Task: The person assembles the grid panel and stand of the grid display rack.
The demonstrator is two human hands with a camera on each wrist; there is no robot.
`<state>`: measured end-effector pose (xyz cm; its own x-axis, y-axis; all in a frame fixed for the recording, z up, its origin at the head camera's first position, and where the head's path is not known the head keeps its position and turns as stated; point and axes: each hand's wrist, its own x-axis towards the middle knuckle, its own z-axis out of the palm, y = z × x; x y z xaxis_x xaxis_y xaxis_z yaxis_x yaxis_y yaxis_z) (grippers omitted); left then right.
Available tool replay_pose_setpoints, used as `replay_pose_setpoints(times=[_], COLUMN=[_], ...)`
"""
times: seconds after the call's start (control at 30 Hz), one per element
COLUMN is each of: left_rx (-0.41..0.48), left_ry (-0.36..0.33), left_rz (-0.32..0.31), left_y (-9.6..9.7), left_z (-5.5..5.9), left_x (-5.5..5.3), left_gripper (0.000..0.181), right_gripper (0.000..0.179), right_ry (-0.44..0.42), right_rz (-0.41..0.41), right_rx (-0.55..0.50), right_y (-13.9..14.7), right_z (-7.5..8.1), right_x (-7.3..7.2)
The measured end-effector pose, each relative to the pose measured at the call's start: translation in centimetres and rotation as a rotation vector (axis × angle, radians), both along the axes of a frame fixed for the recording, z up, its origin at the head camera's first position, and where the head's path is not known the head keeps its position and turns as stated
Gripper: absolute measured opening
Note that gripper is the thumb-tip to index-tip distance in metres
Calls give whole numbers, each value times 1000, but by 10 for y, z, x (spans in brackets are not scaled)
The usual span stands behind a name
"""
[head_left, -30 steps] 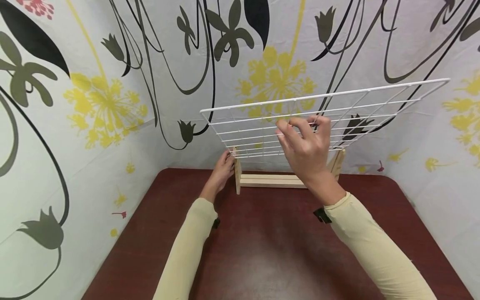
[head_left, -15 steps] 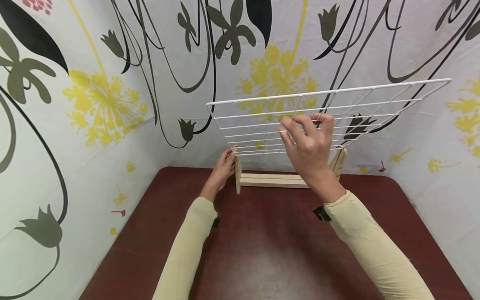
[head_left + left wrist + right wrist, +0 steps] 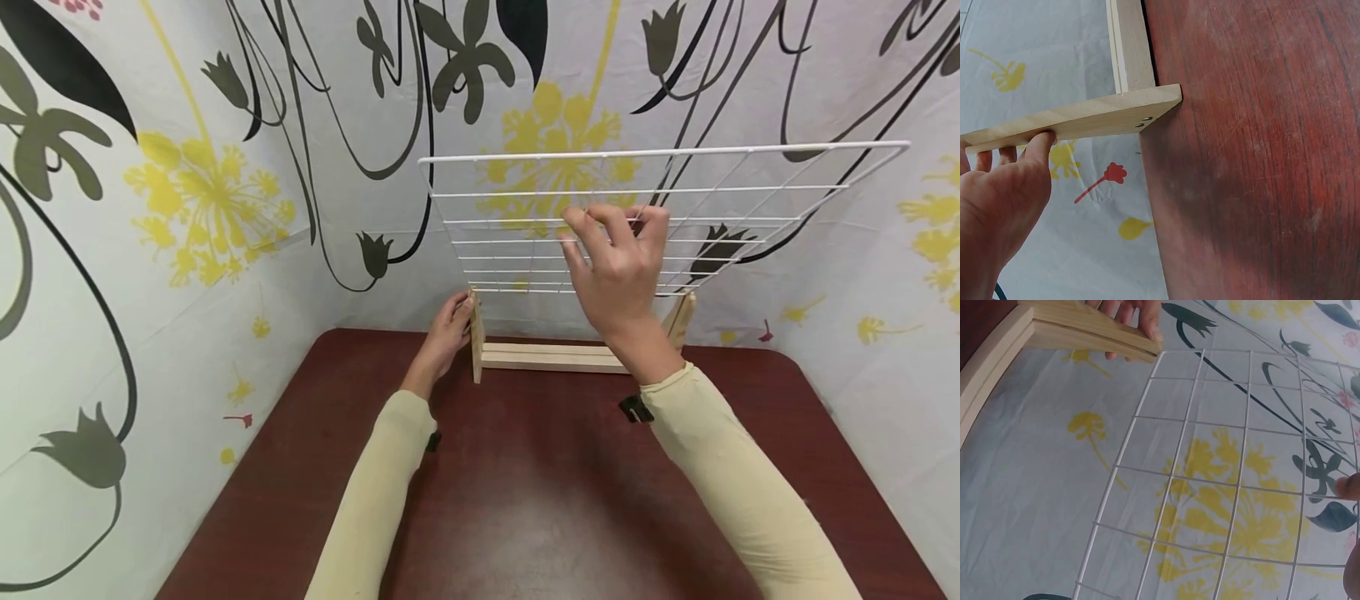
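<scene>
My right hand (image 3: 621, 267) pinches the wires of a white wire grid panel (image 3: 510, 156) near its middle and holds it tilted, near edge raised. The panel's far edge is low, level with the tops of a wooden stand. That stand has a left upright (image 3: 477, 342), a right upright (image 3: 681, 317) partly behind my right wrist, and a low crossbar (image 3: 551, 358). My left hand (image 3: 444, 333) grips the left upright near its top, thumb (image 3: 1041, 147) along its face. In the right wrist view, a corner of the grid meets the tip of the grooved left upright (image 3: 1085, 325).
The stand is at the back of a dark red-brown wooden table (image 3: 525, 500) with rounded far corners. White cloth (image 3: 300, 275) printed with flowers and stems hangs close behind and along both sides.
The grid's near edge has risen, its left end most, so it now looks nearly level. My right hand has moved slightly up with it. My left hand stays on the upright.
</scene>
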<state>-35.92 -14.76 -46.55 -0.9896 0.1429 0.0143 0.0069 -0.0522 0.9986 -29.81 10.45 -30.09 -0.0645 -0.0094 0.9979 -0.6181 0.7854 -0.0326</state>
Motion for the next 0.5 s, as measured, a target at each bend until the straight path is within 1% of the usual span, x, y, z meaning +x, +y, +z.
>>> replay_pose_setpoints(times=[0.17, 0.27, 0.37, 0.5], left_rx=[-9, -29, -66, -117], left_ry=[-2, -9, -6, 27], left_rz=[0, 1, -20, -55], left_y=[6, 8, 4, -7], left_z=[-2, -1, 1, 3], left_x=[0, 1, 0, -5], left_gripper=[55, 55, 56, 56], right_gripper=[14, 17, 20, 29], right_ry=[-3, -26, -62, -125], right_rz=[-22, -34, -53, -91], right_rx=[11, 35, 74, 145], right_y=[1, 2, 4, 4], right_z=[-1, 0, 5, 13], right_x=[-5, -7, -9, -14])
